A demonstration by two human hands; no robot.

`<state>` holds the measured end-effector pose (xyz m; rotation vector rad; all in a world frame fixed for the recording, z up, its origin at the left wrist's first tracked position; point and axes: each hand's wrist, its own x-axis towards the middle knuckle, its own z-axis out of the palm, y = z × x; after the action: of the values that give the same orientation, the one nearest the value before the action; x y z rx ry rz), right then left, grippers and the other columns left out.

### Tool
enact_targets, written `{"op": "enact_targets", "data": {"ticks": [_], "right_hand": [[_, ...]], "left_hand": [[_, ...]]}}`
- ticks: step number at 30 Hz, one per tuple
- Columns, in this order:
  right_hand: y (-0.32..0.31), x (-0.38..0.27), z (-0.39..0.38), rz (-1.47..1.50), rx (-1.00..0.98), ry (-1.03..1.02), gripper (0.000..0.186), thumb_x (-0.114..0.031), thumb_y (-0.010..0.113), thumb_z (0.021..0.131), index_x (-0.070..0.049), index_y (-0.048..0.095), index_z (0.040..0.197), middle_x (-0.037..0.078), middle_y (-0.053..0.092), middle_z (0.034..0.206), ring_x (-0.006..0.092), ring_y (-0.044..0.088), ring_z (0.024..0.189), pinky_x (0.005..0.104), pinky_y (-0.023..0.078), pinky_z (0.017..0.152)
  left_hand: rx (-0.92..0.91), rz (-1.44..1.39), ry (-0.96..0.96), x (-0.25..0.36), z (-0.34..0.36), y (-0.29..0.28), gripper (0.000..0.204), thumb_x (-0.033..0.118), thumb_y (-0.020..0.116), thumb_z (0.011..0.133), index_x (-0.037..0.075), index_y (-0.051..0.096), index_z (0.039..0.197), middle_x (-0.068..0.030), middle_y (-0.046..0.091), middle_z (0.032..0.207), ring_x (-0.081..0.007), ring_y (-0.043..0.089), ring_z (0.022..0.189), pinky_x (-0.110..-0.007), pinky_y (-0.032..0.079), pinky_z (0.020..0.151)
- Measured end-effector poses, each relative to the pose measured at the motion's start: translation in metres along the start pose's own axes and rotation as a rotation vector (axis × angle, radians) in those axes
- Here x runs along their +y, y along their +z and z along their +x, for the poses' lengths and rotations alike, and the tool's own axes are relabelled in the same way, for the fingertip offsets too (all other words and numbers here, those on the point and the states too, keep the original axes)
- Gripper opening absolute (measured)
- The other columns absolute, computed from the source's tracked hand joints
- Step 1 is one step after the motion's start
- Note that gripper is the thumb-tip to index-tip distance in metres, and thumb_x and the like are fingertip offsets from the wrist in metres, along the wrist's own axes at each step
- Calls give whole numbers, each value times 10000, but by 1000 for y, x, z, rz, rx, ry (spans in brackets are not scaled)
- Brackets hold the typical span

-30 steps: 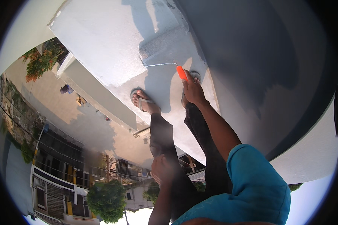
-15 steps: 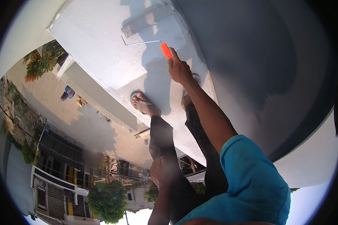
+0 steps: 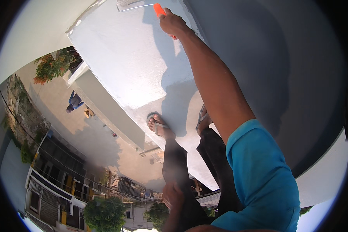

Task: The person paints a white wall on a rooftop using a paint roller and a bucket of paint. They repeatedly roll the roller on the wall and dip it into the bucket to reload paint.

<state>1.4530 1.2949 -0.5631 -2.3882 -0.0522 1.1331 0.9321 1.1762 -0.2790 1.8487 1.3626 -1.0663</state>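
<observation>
A pale slab (image 3: 116,62) is running up beside a grey wall (image 3: 243,50), its outer edge dropping away toward sunlit ground (image 3: 60,110) where a co-worker (image 3: 74,101) is showing far below. From my remote seat I'm watching the right hand (image 3: 174,23) closing firmly around the paint roller (image 3: 159,10) at the top of the slab, arm nearly straight. The left hand (image 3: 173,196) is lying against the left leg; it's blurred, and I can't tell how its fingers are set.

As I'm judging it, rolling well here means keeping an even, light pressure, letting each pass overlap the last, and working toward the duller, bare-looking strip by the sandalled feet without treading on the bright coat, which is ending just beyond the left foot (image 3: 157,123). At this stretch, I'm favouring balance over extra reach, since the open edge is running close to that foot.

The roller itself is showing a bright orange handle and a thin, bent metal wire (image 3: 134,7). Only a sliver of its rough, greyish sleeve (image 3: 127,3) is showing; the frame is cutting off the rest, so I can't tell how loaded it is.
</observation>
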Motion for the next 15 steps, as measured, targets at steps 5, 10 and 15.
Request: {"op": "enact_targets", "data": {"ticks": [5, 10, 15], "right_hand": [[-11, 5, 80, 27, 116, -91, 506, -308, 311, 1104, 78, 595, 1266, 294, 686, 1134, 403, 684, 953, 525, 539, 835], [9, -18, 17, -33, 3, 4, 537, -353, 386, 1056, -175, 316, 1558, 182, 719, 960, 300, 698, 648, 461, 572, 623], [-3, -9, 20, -48, 31, -25, 567, -357, 388, 1043, -181, 301, 1576, 165, 723, 978, 289, 711, 692, 451, 571, 634]], "left_hand": [[18, -53, 66, 3, 5, 1, 211, 237, 584, 981, 103, 727, 1057, -128, 721, 1071, -375, 668, 1020, -491, 513, 896], [47, -50, 43, 1, 1, -6, 214, 240, 582, 985, 101, 729, 1057, -127, 721, 1066, -370, 665, 1020, -488, 514, 896], [24, -44, 10, 8, 2, -11, 209, 232, 594, 977, 104, 728, 1072, -125, 723, 1099, -369, 666, 1051, -485, 508, 927]]}}
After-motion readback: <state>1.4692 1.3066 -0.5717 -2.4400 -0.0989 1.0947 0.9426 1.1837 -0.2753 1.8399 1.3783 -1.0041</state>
